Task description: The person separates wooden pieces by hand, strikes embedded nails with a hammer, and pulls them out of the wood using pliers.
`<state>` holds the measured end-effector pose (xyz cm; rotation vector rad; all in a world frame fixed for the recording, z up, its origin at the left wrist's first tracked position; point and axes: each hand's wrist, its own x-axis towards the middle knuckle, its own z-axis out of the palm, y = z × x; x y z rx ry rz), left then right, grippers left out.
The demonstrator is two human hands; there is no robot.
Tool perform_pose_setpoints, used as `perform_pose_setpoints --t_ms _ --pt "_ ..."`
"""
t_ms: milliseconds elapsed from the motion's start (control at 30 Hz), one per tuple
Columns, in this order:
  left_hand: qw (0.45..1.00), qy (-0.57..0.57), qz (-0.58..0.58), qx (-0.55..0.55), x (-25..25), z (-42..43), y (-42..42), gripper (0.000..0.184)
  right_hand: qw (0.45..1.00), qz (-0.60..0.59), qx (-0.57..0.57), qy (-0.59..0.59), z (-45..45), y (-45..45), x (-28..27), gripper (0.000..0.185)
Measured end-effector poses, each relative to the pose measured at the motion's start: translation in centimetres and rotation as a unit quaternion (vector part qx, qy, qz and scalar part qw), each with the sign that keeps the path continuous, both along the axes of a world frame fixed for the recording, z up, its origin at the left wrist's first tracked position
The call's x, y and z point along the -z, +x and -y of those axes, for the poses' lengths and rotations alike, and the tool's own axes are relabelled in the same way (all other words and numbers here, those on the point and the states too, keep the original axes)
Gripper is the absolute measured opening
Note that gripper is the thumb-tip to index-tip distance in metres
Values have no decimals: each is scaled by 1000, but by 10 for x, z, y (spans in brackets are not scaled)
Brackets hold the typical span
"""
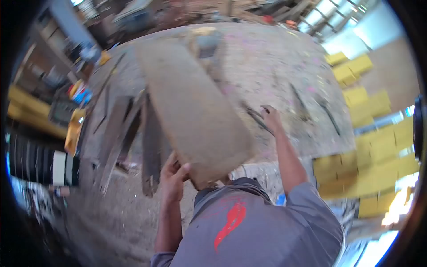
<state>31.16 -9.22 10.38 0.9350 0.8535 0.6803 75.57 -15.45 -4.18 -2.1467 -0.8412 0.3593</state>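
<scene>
Board (195, 102), long, broad and brownish, is the thing we find in hand, slanting over the counter (267, 58) from its far end towards eleven o'clock to its near end towards six, just in front of the grey shirt (275, 227) with its red mark. Between seven and eight o'clock we see the left hand (173, 178) gripping the board by its near left edge, thumb laid along the upper face. We cannot tell whether the far end rests on the counter or is lifted above it. Between two and three o'clock, the right hand (272, 119) has its fingers curled beside a slender dark tool (254, 116); the blur is too strong for us to tell whether they close on it. At nine o'clock we make out dark wooden strips (116, 129) lying side by side at the counter's near left, some jutting past its edge. Two more dark, slim implements (329, 116) lie on the counter near three o'clock, and beyond them in that direction we see rows of yellow blocks (378, 147). A blurred, rounded grey object (208, 43) sits at twelve o'clock, near the board's far end.
</scene>
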Motion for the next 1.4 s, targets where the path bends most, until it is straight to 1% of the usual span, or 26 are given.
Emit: perform_pose_setpoints --t_ms 33,67,133,200,233,333,433,500,600,700,733,767,833,900,967,1067,1167,1200,1233,1267,1300,1367,1400 --pt "1000 -10 11 -9 9 5 0 69 999 -10 43 6 32 5 12 38" --pt "1000 -22 2 -13 19 9 4 69 996 4 89 20 66 4 19 35" --pt "997 -50 -25 -48 42 19 4 71 985 28 168 -16 131 -8 32 32" --pt "996 -65 28 -47 64 28 8 68 977 50 207 -24 186 -21 50 27" --pt "995 -71 54 -46 75 32 13 66 976 38 211 -24 205 -23 51 26" --pt "990 -107 80 -38 99 48 40 55 975 2 220 -21 254 -26 55 24" --pt "984 -139 112 7 148 62 66 43 978 -2 206 6 270 -11 50 23" --pt "985 -142 91 28 164 72 91 38 980 5 197 27 280 5 51 24" --pt "987 -134 59 68 179 81 123 34 975 20 216 45 295 46 52 24" --pt "990 -114 -5 85 205 94 147 27 968 62 242 -11 316 115 52 27" --pt "990 -109 -32 81 211 101 151 24 964 101 244 -20 332 150 66 30" --pt "991 -112 -25 72 209 106 155 24 960 141 242 -25 345 185 83 34" --pt "992 -115 -16 52 204 112 156 23 913 190 303 -196 359 233 68 52" --pt "991 -119 -46 32 206 120 151 23 855 296 325 -276 364 266 62 65" --pt "989 -129 -69 13 205 127 150 23 858 339 278 -268 372 299 66 74" --pt "984 -148 -96 -6 191 138 155 25 912 182 195 -311 376 335 67 72" --pt "982 -159 -97 -18 197 151 154 25 904 226 175 -319 378 358 82 51" --pt "982 -159 -101 -22 210 155 150 26 903 253 154 -311 384 375 104 46" --pt "981 -171 -88 -26 211 160 147 26 902 279 136 -302 391 397 135 43" --pt "981 -179 -73 -27 209 163 147 26 899 303 123 -291 395 406 152 40" --pt "981 -184 -57 -24 206 164 147 26 909 268 159 -277 387 394 147 41" --pt "981 -187 -52 -16 198 164 147 28 919 197 238 -244 357 341 118 44" --pt "982 -187 -40 -8 199 162 146 29 932 174 232 -219 353 307 96 44"
